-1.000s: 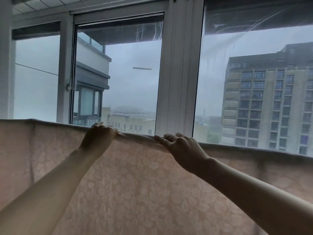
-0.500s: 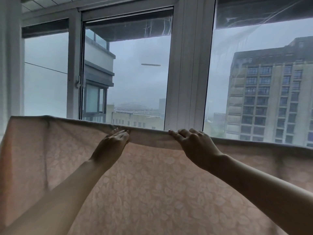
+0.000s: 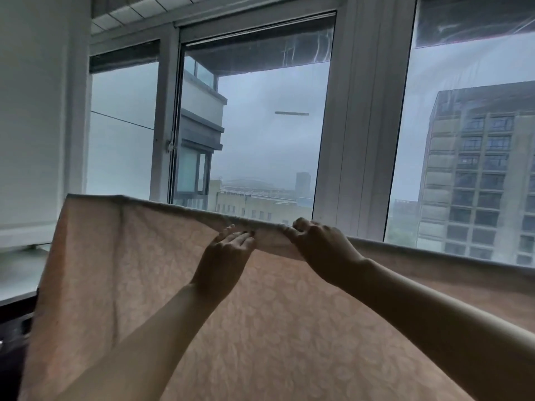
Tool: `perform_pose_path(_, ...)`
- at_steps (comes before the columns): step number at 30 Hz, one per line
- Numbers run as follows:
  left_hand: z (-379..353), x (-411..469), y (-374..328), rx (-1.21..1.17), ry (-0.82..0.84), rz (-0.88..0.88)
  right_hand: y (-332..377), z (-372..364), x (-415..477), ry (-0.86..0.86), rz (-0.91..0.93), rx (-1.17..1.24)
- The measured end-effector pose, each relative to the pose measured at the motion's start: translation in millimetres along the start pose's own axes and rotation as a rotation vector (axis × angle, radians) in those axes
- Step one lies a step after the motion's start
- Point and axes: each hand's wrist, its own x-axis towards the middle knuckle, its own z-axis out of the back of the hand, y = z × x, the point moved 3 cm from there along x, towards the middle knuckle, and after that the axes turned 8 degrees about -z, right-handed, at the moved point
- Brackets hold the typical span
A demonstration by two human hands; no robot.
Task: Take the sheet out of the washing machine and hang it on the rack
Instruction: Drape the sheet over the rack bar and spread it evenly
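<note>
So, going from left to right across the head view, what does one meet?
White wall, window handle, left hand, right hand gripping the top edge of the sheet, tall building outside.

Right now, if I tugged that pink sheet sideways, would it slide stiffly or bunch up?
Probably bunch: the sheet hangs limp from its top fold and puckers where the right hand pinches it. It is likely thin and light, since daylight glows through it. The left hand lying flat on it suggests it smooths easily.
</note>
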Motion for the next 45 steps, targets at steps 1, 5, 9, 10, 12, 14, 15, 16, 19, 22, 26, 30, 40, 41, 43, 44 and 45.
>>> perform_pose_path(1,5,4,0,0.032,-0.018,-0.024,3,-1,3,0.003,0.015,0.016)
perform_pose_path(5,11,20,3,-0.029,-0.001,-0.068,7,-7,24,-0.024,-0.005,-0.054)
perform_pose_path(9,0,23,20,-0.24,0.06,0.035,6,-12,29,0.004,-0.013,-0.065)
perform_pose_path(10,-3,22,24,-0.238,0.064,0.034,6,-13,30,0.003,-0.003,-0.069)
perform_pose_path(12,-5,18,29,-0.208,0.04,0.039,6,-14,28,0.0,0.015,-0.092)
perform_pose_path(14,-4,16,32,-0.227,-0.017,0.063,10,-15,26,0.001,0.045,-0.109)
perform_pose_path(15,-3,15,34,-0.237,-0.043,0.079,12,-16,26,-0.002,0.06,-0.124)
perform_pose_path(16,-2,14,36,-0.244,-0.066,0.097,14,-16,26,-0.015,0.065,-0.137)
perform_pose_path(19,-1,19,48,-0.292,-0.128,0.197,15,-20,28,-0.062,0.07,-0.133)
perform_pose_path(22,-5,26,60,-0.319,-0.124,0.247,15,-26,28,-0.127,0.075,-0.15)
perform_pose_path(26,-11,28,71,-0.246,-0.045,0.197,11,-32,27,-0.189,0.019,-0.189)
perform_pose_path(30,-11,21,90,-0.206,0.021,0.156,10,-28,26,-0.257,0.031,-0.175)
perform_pose_path(40,-7,14,122,-0.158,-0.034,0.033,25,-17,38,-0.197,-0.132,-0.157)
perform_pose_path(41,-7,12,121,-0.119,-0.045,0.02,29,-17,42,-0.184,-0.156,-0.14)
perform_pose_path(43,-5,10,122,-0.034,-0.059,-0.008,38,-21,49,-0.156,-0.148,-0.096)
perform_pose_path(44,-5,10,122,0.008,-0.059,-0.019,42,-25,53,-0.137,-0.129,-0.074)
perform_pose_path(45,-4,10,122,0.053,-0.062,-0.034,46,-29,56,-0.131,-0.107,-0.054)
